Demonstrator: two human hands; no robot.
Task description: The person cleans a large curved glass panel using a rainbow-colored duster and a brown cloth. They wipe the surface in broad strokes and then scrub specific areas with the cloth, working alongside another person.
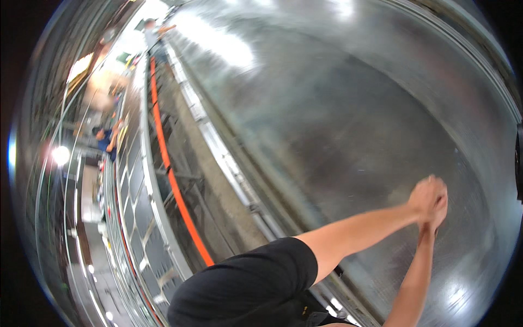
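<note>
Both of my arms reach out over a broad, shiny grey metal sheet surface [354,136], and the hands meet on the right side. My left hand [425,193], at the end of the arm with the black short sleeve, is closed. Just below it and touching it, my right hand [435,214] is closed too, its fingers partly hidden behind and under the left. Whatever lies between the fingers, if anything, is too small or hidden to make out. Around the hands the metal shows smudges and bright light reflections.
A pale metal rail [223,155] runs along the surface's left edge. Beyond it lies a framework with a long orange strip [174,180] and a conveyor-like bed with grey panels [139,201]. One person [154,35] stands at the far end; another person [106,140] is at the left.
</note>
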